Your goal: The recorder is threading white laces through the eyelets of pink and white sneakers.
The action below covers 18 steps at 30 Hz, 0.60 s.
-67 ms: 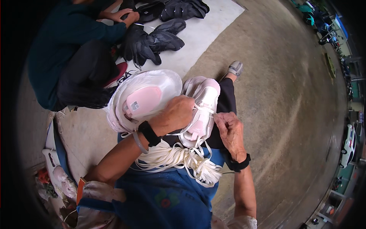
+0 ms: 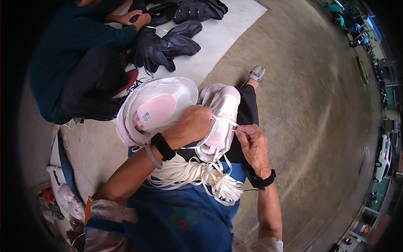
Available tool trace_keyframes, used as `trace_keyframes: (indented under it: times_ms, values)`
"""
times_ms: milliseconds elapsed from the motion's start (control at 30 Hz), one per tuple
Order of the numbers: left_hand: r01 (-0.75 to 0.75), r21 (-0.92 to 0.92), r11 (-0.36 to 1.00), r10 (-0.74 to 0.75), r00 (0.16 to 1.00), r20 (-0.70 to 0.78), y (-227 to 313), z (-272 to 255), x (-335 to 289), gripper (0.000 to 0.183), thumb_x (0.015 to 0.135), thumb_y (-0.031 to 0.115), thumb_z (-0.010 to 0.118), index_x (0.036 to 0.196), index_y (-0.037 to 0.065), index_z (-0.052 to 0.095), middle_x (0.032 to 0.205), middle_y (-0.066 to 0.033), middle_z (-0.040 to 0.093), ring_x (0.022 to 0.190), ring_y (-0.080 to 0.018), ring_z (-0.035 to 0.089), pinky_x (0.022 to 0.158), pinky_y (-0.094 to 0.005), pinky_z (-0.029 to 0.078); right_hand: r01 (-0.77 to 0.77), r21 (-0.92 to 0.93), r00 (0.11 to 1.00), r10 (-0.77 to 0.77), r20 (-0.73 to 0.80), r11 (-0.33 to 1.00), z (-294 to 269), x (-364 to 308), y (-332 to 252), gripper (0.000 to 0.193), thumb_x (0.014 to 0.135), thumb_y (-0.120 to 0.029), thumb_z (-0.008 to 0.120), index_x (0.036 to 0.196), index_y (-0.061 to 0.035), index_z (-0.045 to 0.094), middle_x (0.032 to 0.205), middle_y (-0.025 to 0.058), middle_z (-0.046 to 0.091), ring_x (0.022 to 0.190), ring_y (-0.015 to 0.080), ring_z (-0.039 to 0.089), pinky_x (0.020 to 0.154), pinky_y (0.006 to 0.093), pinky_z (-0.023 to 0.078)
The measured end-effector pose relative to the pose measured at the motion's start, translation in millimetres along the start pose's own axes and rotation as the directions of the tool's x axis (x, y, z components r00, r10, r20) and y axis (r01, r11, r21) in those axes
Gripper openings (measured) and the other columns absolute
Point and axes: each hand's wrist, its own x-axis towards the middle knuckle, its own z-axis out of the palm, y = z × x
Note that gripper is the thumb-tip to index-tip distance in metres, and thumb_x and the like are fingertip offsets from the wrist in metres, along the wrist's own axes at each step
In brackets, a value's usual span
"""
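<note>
A white and pink sneaker (image 2: 226,103) rests on my lap, toe pointing away. White shoelace (image 2: 226,120) crosses its upper and runs between my two hands. My right hand (image 2: 253,145) pinches this lace at the shoe's right side. At the left edge of the lacing, my left hand (image 2: 192,125) is closed at the lace, its fingertips partly hidden behind the knuckles. Beyond the left wrist lie nested white and pink shoe pieces (image 2: 156,110) with a small label. A thick bundle of white laces (image 2: 180,171) spreads over my blue apron (image 2: 176,214).
At the upper left a person in dark clothes (image 2: 79,54) sits handling black shoes (image 2: 168,44) on a pale sheet (image 2: 228,31). More white shoe parts (image 2: 67,195) lie at the lower left. Concrete floor (image 2: 310,105) stretches right, toward parked motorbikes and a white car (image 2: 383,159).
The lace between my hands stands out straighter across the shoe. Both hands keep almost the same place, and the whole view has shifted very slightly.
</note>
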Motion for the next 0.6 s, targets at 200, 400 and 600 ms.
trace_keyframes:
  times_ms: [200, 400, 600]
  values:
    - [0.251, -0.343, 0.905, -0.212, 0.966, 0.147, 1, -5, 7, 0.022, 0.09, 0.014, 0.05, 0.092, -0.003, 0.063, 0.08, -0.0139, 0.065, 0.066, -0.0197, 0.067, 0.052, -0.0308, 0.055, 0.034, -0.086, 0.994, -0.042, -0.1, 0.996, 6, 10, 11, 0.007, 0.085, -0.004, 0.061, 0.087, 0.0019, 0.064, 0.08, 0.0165, 0.061, 0.071, 0.0312, 0.059, 0.065, 0.0372, 0.048]
    - [0.1, -0.254, 0.962, -0.105, 0.994, -0.004, -1, 3, 4, 0.021, 0.09, 0.015, 0.052, 0.092, -0.003, 0.064, 0.079, -0.0117, 0.065, 0.064, -0.0169, 0.065, 0.054, -0.0283, 0.055, -0.055, 0.033, 0.996, 0.058, -0.073, 0.998, 5, 11, 10, 0.009, 0.085, -0.005, 0.061, 0.088, 0.0025, 0.064, 0.081, 0.0175, 0.06, 0.071, 0.0326, 0.059, 0.066, 0.0378, 0.048]
    - [0.352, -0.478, 0.805, -0.331, 0.934, 0.131, 3, -1, 6, 0.021, 0.091, 0.015, 0.054, 0.092, -0.002, 0.065, 0.078, -0.0097, 0.065, 0.066, -0.0155, 0.064, 0.058, -0.0278, 0.055, 0.017, -0.011, 0.995, -0.018, -0.094, 1.0, 10, 13, 16, 0.008, 0.085, -0.004, 0.061, 0.088, 0.003, 0.064, 0.08, 0.0179, 0.061, 0.071, 0.0325, 0.06, 0.067, 0.0373, 0.048]
